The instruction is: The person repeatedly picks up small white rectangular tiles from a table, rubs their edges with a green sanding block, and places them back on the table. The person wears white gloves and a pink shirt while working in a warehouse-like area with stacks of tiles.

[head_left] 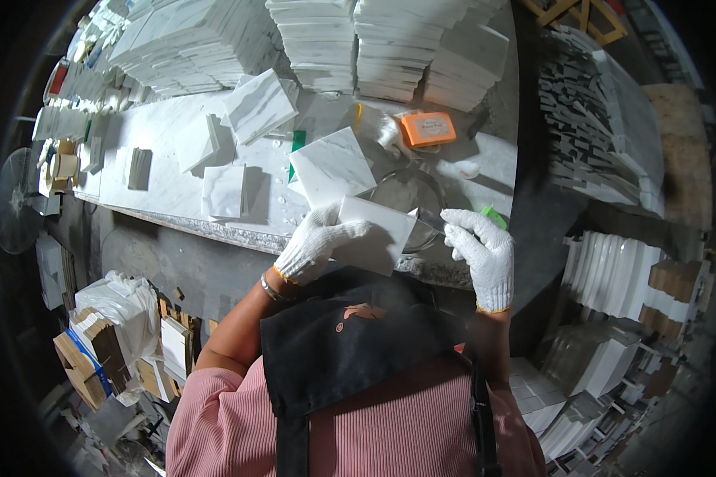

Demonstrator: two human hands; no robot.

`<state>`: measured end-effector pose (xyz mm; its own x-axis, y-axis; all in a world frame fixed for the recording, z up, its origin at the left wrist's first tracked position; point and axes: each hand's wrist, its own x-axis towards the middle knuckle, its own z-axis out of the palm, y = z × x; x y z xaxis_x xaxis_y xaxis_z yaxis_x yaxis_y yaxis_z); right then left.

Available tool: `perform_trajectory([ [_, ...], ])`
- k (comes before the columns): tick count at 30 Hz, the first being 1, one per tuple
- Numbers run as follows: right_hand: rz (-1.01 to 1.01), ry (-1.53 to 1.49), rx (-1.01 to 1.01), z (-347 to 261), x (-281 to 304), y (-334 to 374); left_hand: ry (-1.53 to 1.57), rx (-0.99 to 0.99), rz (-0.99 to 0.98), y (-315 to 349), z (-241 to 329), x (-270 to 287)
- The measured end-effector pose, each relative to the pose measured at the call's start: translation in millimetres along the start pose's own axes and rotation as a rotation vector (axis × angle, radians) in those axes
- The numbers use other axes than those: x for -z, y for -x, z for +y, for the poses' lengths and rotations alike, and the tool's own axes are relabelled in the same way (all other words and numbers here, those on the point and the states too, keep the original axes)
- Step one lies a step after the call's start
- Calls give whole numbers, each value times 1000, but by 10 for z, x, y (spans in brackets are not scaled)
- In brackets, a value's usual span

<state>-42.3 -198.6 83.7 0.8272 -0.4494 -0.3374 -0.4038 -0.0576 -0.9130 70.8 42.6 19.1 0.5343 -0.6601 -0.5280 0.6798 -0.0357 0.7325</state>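
Note:
My left hand (317,243), in a white knit glove, is closed on the edge of a white marble tile (378,237), tilted above the bench's front edge. In the matching glove, my right hand (485,258) pinches a small scraper with a flat metal blade (431,221). The blade is close to the tile's right corner; whether they touch I cannot tell. A green piece (493,216) shows behind my right fingers, perhaps the scraper's handle. Just beyond the held tile lie a round clear dish (394,191) and a grey-veined marble tile (332,165).
An orange box (428,129) lies beside a crumpled white glove (380,127). Tall tile stacks (314,48) line the back of the bench. Loose tiles (224,191) stand at the left. More tiles are stacked on the right (612,274), and cartons (103,350) sit lower left.

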Motion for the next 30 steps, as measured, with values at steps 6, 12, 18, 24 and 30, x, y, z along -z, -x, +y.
perform_trajectory([
  [6,-13,60,55,57,-23,0,5,2,11,1,-17,16],
  [12,3,230,251,97,-23,-4,39,18,-13,27,43,-14],
  [18,26,347,405,87,-24,16,-3,1,-25,20,45,0],
  [24,39,426,515,62,-27,21,20,-2,-32,25,42,12],
  [30,56,231,301,107,-27,37,43,-23,-38,26,14,32],
])
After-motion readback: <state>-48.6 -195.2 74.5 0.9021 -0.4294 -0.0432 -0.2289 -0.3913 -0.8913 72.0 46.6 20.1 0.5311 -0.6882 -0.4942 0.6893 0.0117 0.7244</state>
